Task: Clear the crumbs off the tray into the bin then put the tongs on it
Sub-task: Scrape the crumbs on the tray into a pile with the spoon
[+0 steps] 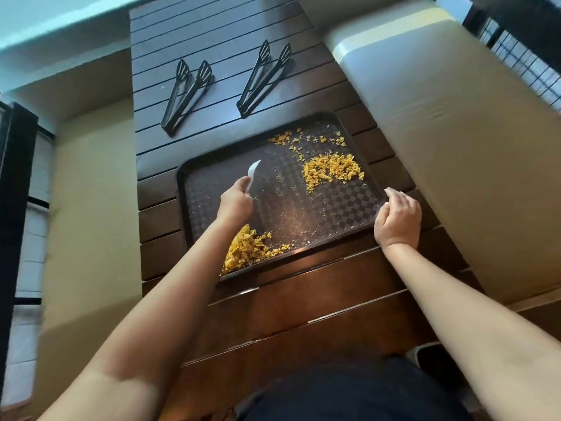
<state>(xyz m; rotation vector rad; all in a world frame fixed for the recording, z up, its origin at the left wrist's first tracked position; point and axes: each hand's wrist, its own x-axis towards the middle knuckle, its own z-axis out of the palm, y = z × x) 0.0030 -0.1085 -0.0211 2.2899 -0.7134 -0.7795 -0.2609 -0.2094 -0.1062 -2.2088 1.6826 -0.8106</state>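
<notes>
The left hand (238,198) is over the middle of the tray, its fingers curled round a small white scraper (253,171) whose blade points up and away from the person, with its lower edge at the tray's surface. The right hand (398,216) rests at the tray's right rim with relaxed, loosely bent fingers; it seems to steady the tray rather than grip it, though whether the thumb hooks the edge cannot be told.

The tray (346,217), dark with a checked pattern, lies on a slatted dark wooden table (303,299). The crumbs are only partly gathered. One orange heap (249,247) sits at the near left corner, partly under the left forearm. A second heap (332,171) lies toward the far right, and looser scraps (303,138) are strewn along the far edge. Fine dust speckles the middle.

By this showing the work is in its early half: the crumbs are being swept into piles, none appears to have left the tray, and no bin is in view. Still ahead are joining the heaps, tipping them out, and then the tongs. Two pairs lie on the table beyond the tray, apart from it and untouched: the left tongs (186,95) and the right tongs (264,77), each with its jaws pointing away.
</notes>
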